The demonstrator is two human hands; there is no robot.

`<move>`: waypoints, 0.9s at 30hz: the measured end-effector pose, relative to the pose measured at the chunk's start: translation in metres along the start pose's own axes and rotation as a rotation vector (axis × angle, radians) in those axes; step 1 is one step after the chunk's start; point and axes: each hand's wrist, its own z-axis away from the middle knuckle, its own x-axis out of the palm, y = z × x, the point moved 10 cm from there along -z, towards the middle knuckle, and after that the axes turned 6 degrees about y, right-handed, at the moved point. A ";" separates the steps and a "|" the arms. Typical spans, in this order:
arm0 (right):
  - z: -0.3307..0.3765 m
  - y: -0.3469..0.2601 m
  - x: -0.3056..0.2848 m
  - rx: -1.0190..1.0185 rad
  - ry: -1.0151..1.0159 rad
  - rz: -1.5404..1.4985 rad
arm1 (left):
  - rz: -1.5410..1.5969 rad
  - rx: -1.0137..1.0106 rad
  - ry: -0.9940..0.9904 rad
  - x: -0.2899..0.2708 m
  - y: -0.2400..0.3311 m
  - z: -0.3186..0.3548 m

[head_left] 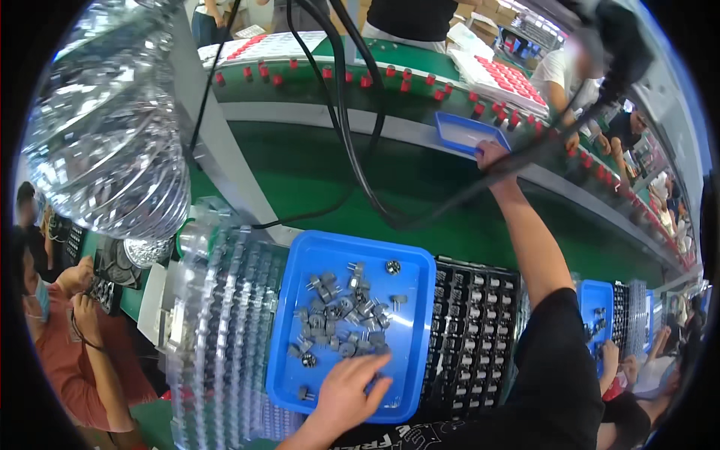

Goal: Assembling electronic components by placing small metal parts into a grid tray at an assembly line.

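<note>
My left hand (346, 397) is over the near part of a large blue tray (401, 319), its fingers and thumb apart and nothing visible between them. Several small grey cylindrical parts with metal pins (330, 311) are heaped loosely in this tray, just beyond my fingertips. My right arm stretches far forward across the green bench. At its end, my right hand (493, 155) is closed on the near right edge of a shallow small blue tray (461, 135). This small tray rests on the grey rail beside the conveyor; its visible inside is pale.
Clear plastic trays (225, 322) are stacked left of the large tray. A black tray (469, 337) with rows of parts lies right. Black cables (341, 127) hang ahead; a foil duct (112, 135) hangs upper left. Red parts (405, 80) stand along the conveyor. Co-workers sit on both sides.
</note>
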 end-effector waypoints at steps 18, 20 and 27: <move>-0.013 0.016 0.105 0.224 -0.322 -0.099 | -0.447 0.170 -0.155 0.006 0.009 0.027; 0.006 0.027 0.066 0.065 -0.221 -0.119 | -0.510 0.202 -0.173 0.009 0.013 0.027; 0.113 -0.059 -0.210 0.155 -0.277 -0.546 | -0.530 0.177 0.083 -0.017 0.011 0.014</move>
